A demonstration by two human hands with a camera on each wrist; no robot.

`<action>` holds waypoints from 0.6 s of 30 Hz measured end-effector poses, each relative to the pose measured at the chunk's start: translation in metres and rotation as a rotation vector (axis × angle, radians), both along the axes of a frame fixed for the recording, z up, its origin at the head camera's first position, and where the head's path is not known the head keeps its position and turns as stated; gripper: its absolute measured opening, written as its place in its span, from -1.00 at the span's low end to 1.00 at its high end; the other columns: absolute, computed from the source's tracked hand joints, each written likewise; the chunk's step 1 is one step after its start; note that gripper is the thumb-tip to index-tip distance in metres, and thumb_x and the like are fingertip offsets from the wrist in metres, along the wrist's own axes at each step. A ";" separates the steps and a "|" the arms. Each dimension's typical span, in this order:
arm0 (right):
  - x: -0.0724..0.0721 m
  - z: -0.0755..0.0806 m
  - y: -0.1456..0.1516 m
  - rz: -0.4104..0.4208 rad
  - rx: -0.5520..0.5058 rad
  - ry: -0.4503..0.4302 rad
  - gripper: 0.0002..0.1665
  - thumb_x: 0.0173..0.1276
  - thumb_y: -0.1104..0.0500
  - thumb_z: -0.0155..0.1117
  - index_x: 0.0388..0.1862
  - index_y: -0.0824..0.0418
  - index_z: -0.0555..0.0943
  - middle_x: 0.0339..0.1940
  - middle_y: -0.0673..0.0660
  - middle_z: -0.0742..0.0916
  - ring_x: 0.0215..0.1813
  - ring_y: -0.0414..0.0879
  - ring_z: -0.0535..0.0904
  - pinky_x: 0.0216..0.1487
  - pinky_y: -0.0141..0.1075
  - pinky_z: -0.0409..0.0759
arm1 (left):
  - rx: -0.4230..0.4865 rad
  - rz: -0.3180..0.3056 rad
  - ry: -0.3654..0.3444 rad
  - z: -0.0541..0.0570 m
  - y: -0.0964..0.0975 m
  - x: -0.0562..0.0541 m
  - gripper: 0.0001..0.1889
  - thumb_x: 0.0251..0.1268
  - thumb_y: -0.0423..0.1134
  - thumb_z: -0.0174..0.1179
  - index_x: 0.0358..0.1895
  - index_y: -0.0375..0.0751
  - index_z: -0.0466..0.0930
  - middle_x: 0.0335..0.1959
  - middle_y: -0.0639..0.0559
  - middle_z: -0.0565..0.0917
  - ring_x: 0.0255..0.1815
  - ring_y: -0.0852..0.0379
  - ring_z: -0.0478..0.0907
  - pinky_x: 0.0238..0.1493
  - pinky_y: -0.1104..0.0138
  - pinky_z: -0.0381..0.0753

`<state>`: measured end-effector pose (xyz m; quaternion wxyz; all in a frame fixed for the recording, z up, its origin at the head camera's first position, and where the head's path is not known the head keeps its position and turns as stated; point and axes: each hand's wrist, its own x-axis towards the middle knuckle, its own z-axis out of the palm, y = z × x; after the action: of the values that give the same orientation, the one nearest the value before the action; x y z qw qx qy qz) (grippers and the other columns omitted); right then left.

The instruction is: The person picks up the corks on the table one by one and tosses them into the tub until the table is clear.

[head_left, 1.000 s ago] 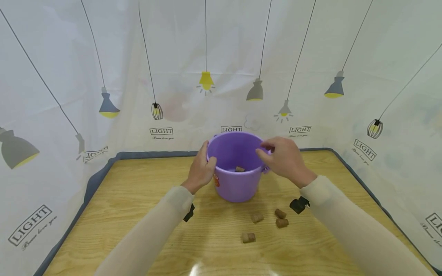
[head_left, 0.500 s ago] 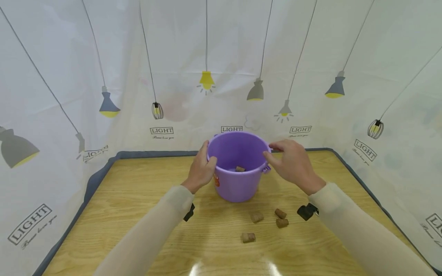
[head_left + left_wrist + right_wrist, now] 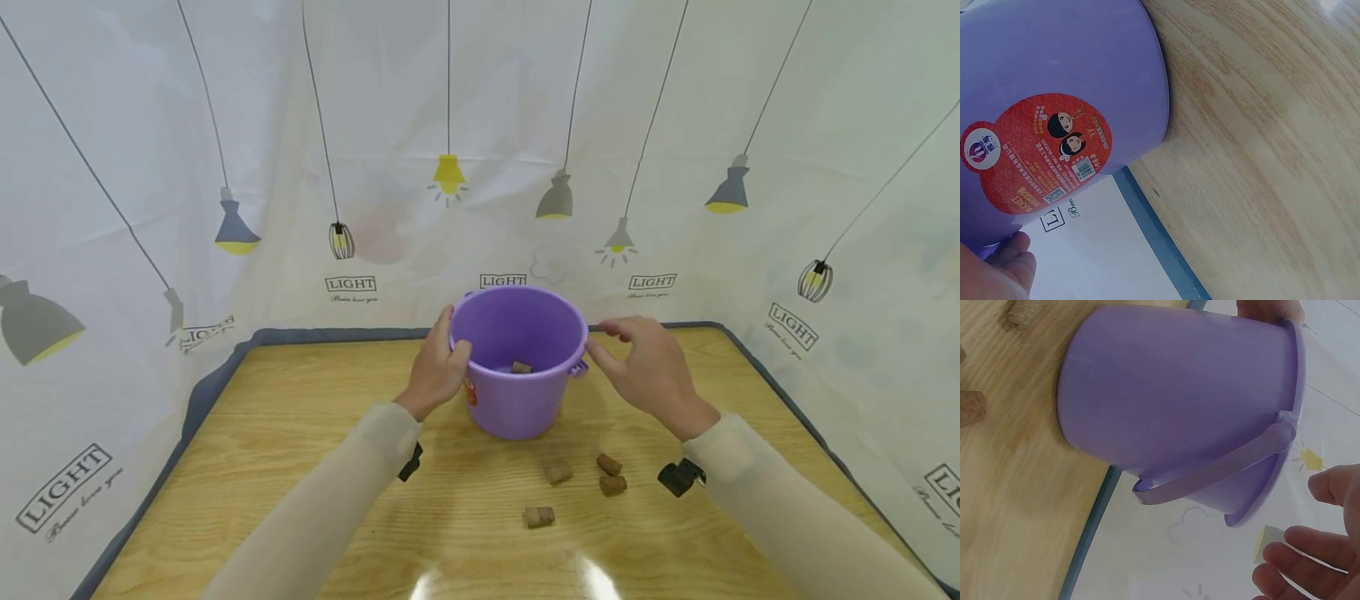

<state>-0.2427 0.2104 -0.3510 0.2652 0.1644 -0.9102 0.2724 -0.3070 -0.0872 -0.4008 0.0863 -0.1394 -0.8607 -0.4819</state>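
A purple plastic bucket stands upright on the wooden table, with one cork lying inside on its bottom. My left hand grips the left side of the bucket's rim, thumb toward the inside; in the left wrist view its fingers curl at the rim below a red sticker. My right hand is just off the right of the rim, its fingers loosely bent and holding nothing. The bucket's handle hangs down along its outside in the right wrist view.
Several brown corks lie in front of the bucket: a paler cork, a two-toned cork, and a pair side by side to the right. A white lamp-print curtain surrounds the table, bordered by a blue edge.
My right hand has moved back from over the bucket's right rim, to the right and slightly toward me. The left hand, bucket and corks have stayed in place.
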 end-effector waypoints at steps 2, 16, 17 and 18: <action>0.001 -0.002 0.002 0.002 -0.005 0.002 -0.57 0.42 0.04 0.37 0.05 0.36 0.73 -0.02 0.30 0.78 0.04 0.23 0.66 0.02 0.15 0.62 | -0.003 0.001 -0.002 0.000 0.000 0.000 -0.25 0.48 -0.21 -0.16 0.68 -0.19 -0.16 0.66 -0.12 0.09 0.61 -0.09 0.12 0.59 0.03 0.12; 0.009 -0.017 0.010 0.026 0.055 0.023 -0.62 0.39 0.09 0.40 0.00 0.37 0.74 -0.12 0.29 0.80 -0.07 0.23 0.70 -0.08 0.14 0.65 | -0.019 0.012 0.024 0.001 0.000 0.000 -0.24 0.44 -0.20 -0.15 0.67 -0.22 -0.12 0.65 -0.15 0.12 0.59 -0.11 0.16 0.58 0.02 0.14; 0.009 -0.018 0.010 0.024 0.060 0.019 -0.62 0.39 0.09 0.40 0.00 0.37 0.75 -0.13 0.28 0.80 -0.07 0.24 0.70 -0.08 0.14 0.65 | -0.017 0.011 0.022 0.001 0.000 0.000 -0.24 0.44 -0.20 -0.15 0.68 -0.22 -0.12 0.65 -0.15 0.12 0.60 -0.11 0.15 0.58 0.02 0.13; 0.010 -0.019 0.011 0.022 0.064 0.011 -0.62 0.39 0.09 0.40 0.00 0.37 0.75 -0.13 0.28 0.80 -0.07 0.24 0.70 -0.08 0.14 0.64 | -0.015 0.008 0.021 0.001 0.000 0.000 -0.23 0.44 -0.20 -0.15 0.68 -0.22 -0.13 0.65 -0.15 0.11 0.60 -0.12 0.15 0.58 0.01 0.13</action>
<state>-0.2329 0.2213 -0.3700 0.2619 0.1841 -0.9151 0.2450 -0.3068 -0.0870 -0.4002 0.0960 -0.1416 -0.8640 -0.4736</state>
